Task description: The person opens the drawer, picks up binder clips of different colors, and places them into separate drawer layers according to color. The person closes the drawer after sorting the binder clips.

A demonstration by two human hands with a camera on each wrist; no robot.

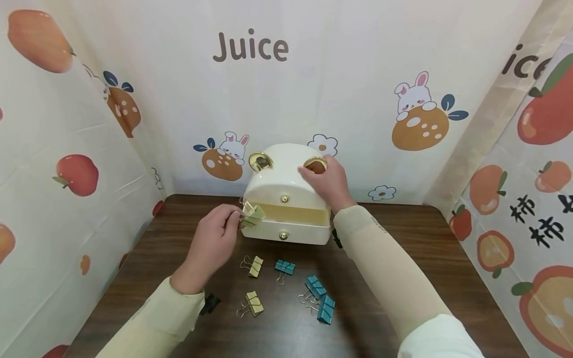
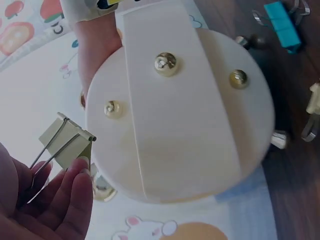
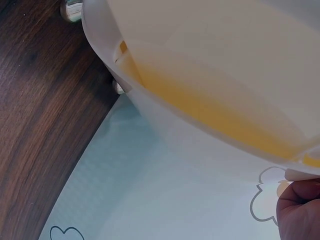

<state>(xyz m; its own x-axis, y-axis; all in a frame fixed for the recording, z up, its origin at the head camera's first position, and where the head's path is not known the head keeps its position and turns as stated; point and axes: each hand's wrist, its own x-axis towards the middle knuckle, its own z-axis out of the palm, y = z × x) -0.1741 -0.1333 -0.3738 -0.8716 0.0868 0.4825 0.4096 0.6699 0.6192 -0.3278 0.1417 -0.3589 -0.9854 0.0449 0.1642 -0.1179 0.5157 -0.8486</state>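
A white cabinet (image 1: 286, 174) with gold knobs and gold-rimmed ears stands at the back of the table. Its middle drawer (image 1: 264, 231) is pulled out, showing a yellowish inside. My left hand (image 1: 214, 243) pinches a pale green binder clip (image 1: 254, 217) by its wire handles, beside the drawer's left end. In the left wrist view the clip (image 2: 67, 142) points away from the fingers, apart from the cabinet front. My right hand (image 1: 329, 184) grips the right ear (image 1: 315, 164) on the cabinet top; in the right wrist view only part of this hand (image 3: 300, 210) shows.
Two yellow binder clips (image 1: 256, 266) lie before the cabinet, and several teal clips (image 1: 326, 309) lie to their right. A black clip (image 1: 210, 304) is partly hidden by the left sleeve. Another black object (image 1: 336, 238) shows beside the cabinet. Printed curtain (image 1: 286, 99) surrounds the wooden table.
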